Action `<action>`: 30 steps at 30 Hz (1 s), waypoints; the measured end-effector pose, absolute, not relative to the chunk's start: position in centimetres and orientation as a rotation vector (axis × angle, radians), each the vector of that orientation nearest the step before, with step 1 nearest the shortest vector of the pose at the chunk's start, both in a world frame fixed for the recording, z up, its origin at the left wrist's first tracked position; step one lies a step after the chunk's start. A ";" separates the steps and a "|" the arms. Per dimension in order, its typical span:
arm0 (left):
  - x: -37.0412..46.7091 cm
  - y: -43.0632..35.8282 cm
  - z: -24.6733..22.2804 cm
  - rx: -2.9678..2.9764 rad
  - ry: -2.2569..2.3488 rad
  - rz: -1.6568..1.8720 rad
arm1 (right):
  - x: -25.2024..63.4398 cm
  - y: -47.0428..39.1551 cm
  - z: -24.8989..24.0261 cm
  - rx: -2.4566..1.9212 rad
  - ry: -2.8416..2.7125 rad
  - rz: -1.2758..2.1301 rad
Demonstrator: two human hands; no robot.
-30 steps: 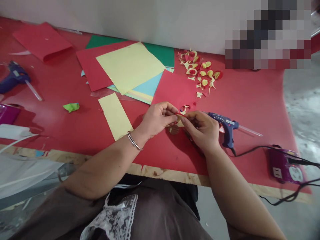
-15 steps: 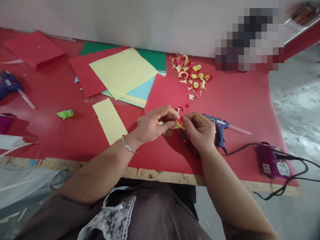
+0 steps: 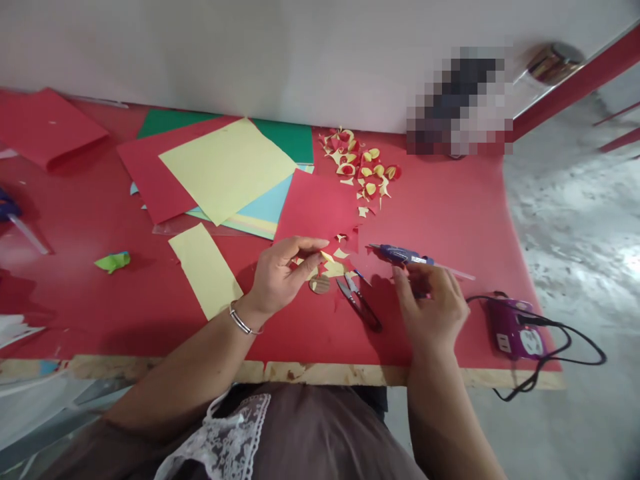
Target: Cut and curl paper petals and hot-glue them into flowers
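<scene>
My left hand [image 3: 287,275] is closed in a pinch on a small yellow paper petal [image 3: 327,256], above yellow paper scraps [image 3: 336,269]. A brown striped disc [image 3: 319,285] lies just below its fingertips. Small thread snips [image 3: 361,305] rest on the red tabletop between my hands, blades toward the scraps. My right hand [image 3: 434,305] is over the handle of a blue glue gun [image 3: 403,255], thumb and fingers apart around it. The handle is mostly hidden by this hand. The gun lies with its nozzle pointing left and a clear glue stick out the back.
Sheets of yellow paper [image 3: 227,170], red paper [image 3: 320,203] and green paper [image 3: 295,143] lie ahead. Cut petals and scraps [image 3: 367,170] are heaped at the back. A purple power strip [image 3: 517,330] with black cords sits right. Another glue gun [image 3: 7,207] is far left.
My hands have parted. The right hand has let go of the small paper piece and moved right to the glue gun; the left still pinches the petal. The view has shifted right.
</scene>
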State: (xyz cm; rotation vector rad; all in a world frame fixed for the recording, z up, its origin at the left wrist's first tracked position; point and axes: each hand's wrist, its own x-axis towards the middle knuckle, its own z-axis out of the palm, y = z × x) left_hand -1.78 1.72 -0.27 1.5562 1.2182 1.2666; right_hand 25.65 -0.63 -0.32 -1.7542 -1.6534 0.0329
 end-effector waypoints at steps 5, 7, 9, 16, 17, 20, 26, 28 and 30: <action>-1.6 1.7 0.1 1.654 1.257 1.295 | 27.5 -1.1 -1.8 -2.057 -1.608 -0.009; -1.6 1.8 0.3 1.694 1.268 1.297 | 27.4 -0.9 -1.9 -2.116 -1.552 0.053; -1.6 1.9 0.3 1.721 1.257 1.316 | 27.1 -0.6 -1.8 -2.135 -1.507 0.111; -1.9 2.0 0.1 1.723 1.277 1.292 | 27.0 -0.6 -1.6 -2.034 -1.407 0.203; -1.9 2.0 0.1 1.725 1.297 1.274 | 26.9 -0.8 -1.5 -2.003 -1.415 0.194; -1.9 2.0 0.0 1.748 1.343 1.231 | 26.1 -1.4 -1.0 -1.898 -1.473 0.141; -1.7 2.1 -0.3 1.851 1.288 1.250 | 24.6 -1.9 0.0 -1.625 -1.654 0.049; -1.6 2.1 -0.3 1.912 1.278 1.253 | 24.5 -1.8 -0.1 -1.580 -1.696 0.028; -1.5 2.0 -0.4 1.968 1.282 1.241 | 24.4 -1.7 -0.2 -1.555 -1.725 0.012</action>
